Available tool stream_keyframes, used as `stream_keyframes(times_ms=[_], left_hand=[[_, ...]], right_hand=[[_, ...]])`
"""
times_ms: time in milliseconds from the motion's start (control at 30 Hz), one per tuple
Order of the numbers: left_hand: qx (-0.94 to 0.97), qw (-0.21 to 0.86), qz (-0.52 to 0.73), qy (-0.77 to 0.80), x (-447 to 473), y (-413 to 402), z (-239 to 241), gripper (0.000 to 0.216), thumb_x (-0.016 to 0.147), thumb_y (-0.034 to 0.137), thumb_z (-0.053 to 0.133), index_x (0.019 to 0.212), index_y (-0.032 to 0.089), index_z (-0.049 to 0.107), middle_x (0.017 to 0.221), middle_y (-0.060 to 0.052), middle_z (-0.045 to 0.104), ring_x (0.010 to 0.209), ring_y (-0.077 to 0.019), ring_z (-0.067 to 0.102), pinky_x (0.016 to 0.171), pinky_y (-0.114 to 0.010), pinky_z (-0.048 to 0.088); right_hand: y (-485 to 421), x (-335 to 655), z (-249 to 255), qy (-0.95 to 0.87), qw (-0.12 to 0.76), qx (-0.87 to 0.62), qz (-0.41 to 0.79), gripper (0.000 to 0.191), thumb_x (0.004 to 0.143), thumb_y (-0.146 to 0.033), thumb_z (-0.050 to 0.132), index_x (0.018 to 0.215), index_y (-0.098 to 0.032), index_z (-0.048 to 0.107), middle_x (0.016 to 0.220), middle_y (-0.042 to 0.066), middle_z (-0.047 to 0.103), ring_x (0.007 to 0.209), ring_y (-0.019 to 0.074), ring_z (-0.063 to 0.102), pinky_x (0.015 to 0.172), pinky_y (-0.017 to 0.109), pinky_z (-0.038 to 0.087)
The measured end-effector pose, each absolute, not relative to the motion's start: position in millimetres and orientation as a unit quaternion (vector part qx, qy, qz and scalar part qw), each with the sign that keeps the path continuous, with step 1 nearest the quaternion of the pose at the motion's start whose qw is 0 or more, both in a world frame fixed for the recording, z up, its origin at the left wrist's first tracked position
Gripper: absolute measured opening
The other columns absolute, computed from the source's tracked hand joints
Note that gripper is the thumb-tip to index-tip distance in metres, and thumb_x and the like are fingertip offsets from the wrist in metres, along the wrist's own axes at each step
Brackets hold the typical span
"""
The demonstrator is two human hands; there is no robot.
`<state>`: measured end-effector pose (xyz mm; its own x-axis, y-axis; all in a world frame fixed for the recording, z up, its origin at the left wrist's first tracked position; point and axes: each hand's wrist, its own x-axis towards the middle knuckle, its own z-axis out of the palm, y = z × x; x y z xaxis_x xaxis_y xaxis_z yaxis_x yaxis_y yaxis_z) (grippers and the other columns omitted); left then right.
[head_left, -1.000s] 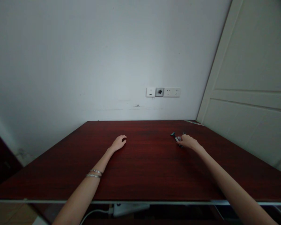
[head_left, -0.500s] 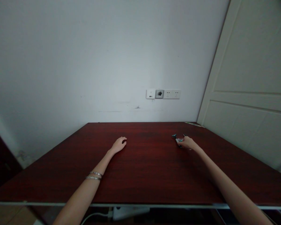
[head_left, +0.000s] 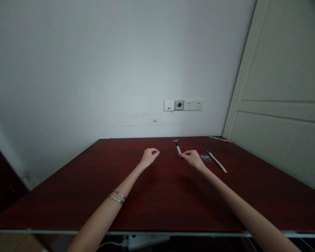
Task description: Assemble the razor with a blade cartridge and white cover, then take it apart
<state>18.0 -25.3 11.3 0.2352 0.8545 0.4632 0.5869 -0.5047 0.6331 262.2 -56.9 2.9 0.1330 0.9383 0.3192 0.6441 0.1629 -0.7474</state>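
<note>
A razor with a dark head and a white section on its handle stands raised in front of me, head pointing away. My right hand pinches the lower part of its handle between thumb and fingers. To the left, my left hand hovers with its fingers curled and the tips brought together, and nothing shows in them. Right of my right hand lies a small clear packet with something greenish inside. Beside the packet is a slim white stick-like item with a dark tip, its kind unclear.
The dark red table meets a white wall with a row of sockets. A pale panelled door stands along the right. Near the far right corner lies a light strip. Below the front edge is a white power strip.
My right hand has moved left and lifted the razor, uncovering the packet and the white stick. My left hand has shifted right, its fingers now curled together.
</note>
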Motion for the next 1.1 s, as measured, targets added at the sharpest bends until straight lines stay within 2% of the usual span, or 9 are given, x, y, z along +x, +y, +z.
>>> stream_keyframes(times_ms=[67,133,200,267,500,633,767,933,1100], left_hand=[[0.758,0.175,0.416,0.471,34.9,-31.2,19.8,0.026,0.076,0.035,0.054,0.079,0.014,0.07,0.081,-0.007,0.07,0.077,-0.018,0.064,0.072,-0.026,0.048],[0.745,0.211,0.402,0.488,46.9,-35.8,24.8,0.036,0.076,0.044,0.052,0.08,0.013,0.071,0.068,-0.007,0.068,0.06,-0.0164,0.062,0.057,-0.025,0.048],[0.736,0.238,0.385,0.503,53.7,-39.0,27.6,0.044,0.074,0.051,0.051,0.081,0.012,0.07,0.057,-0.005,0.064,0.046,-0.0139,0.057,0.044,-0.023,0.043],[0.733,0.232,0.38,0.514,56.5,-40.9,29.4,0.046,0.073,0.053,0.052,0.074,0.012,0.071,0.051,-0.003,0.06,0.042,-0.0125,0.054,0.04,-0.021,0.038],[0.733,0.156,0.37,0.549,56.2,-43.1,35.0,0.035,0.072,0.039,0.053,0.055,0.013,0.068,0.043,-0.004,0.056,0.052,-0.0151,0.058,0.048,-0.021,0.036],[0.731,0.141,0.337,0.576,55.5,-41.5,35.3,0.028,0.07,0.032,0.053,0.057,0.013,0.069,0.046,-0.005,0.06,0.056,-0.0149,0.059,0.05,-0.02,0.037],[0.729,0.137,0.288,0.606,46.2,-28.7,32.3,0.029,0.071,0.033,0.051,0.061,0.013,0.07,0.051,-0.006,0.063,0.056,-0.0136,0.059,0.053,-0.02,0.04],[0.723,0.129,0.225,0.64,12.5,-4.7,27.3,0.03,0.07,0.034,0.051,0.06,0.013,0.069,0.049,-0.005,0.061,0.05,-0.0128,0.057,0.049,-0.02,0.04],[0.723,0.071,0.172,0.665,-23.3,9.0,18.9,0.026,0.069,0.032,0.052,0.061,0.014,0.069,0.055,-0.006,0.064,0.062,-0.0166,0.061,0.056,-0.021,0.043]], right_hand=[[-62.2,241.1,4.9,-0.651,0.441,-0.597,0.161,0.038,0.068,-0.048,0.056,0.061,-0.013,0.068,0.054,0.005,0.062,0.051,0.013,0.053,0.045,0.021,0.032],[-67.7,224.0,7.1,-0.663,0.453,-0.573,0.164,0.036,0.069,-0.046,0.056,0.061,-0.013,0.068,0.057,0.005,0.065,0.054,0.0141,0.056,0.047,0.021,0.034],[-72.5,211.4,9.4,-0.676,0.455,-0.555,0.166,0.032,0.069,-0.043,0.056,0.06,-0.014,0.067,0.058,0.005,0.065,0.054,0.0141,0.056,0.049,0.021,0.035],[-76.0,203.0,11.4,-0.689,0.45,-0.544,0.162,0.03,0.07,-0.039,0.055,0.058,-0.014,0.066,0.056,0.004,0.064,0.053,0.0137,0.056,0.049,0.021,0.034],[-78.5,193.6,12.0,-0.713,0.421,-0.545,0.133,0.026,0.071,-0.034,0.055,0.056,-0.015,0.064,0.055,0.004,0.064,0.052,0.0133,0.055,0.047,0.021,0.032],[-79.7,190.7,11.8,-0.742,0.378,-0.542,0.116,0.03,0.073,-0.039,0.055,0.06,-0.014,0.067,0.058,0.005,0.065,0.055,0.0139,0.056,0.05,0.021,0.033],[-78.5,202.1,19.5,-0.762,0.346,-0.536,0.105,0.032,0.074,-0.041,0.056,0.066,-0.013,0.069,0.062,0.006,0.067,0.058,0.0145,0.058,0.052,0.022,0.035],[-55.6,274.5,31.0,-0.766,0.326,-0.547,0.093,0.022,0.07,-0.032,0.06,0.079,-0.015,0.07,0.074,0.005,0.068,0.068,0.0164,0.061,0.062,0.023,0.043],[-26.1,369.2,25.5,-0.75,0.26,-0.607,0.039,0.035,0.065,-0.025,0.062,0.098,-0.016,0.067,0.103,0.008,0.065,0.088,0.0202,0.061,0.077,0.027,0.046]])
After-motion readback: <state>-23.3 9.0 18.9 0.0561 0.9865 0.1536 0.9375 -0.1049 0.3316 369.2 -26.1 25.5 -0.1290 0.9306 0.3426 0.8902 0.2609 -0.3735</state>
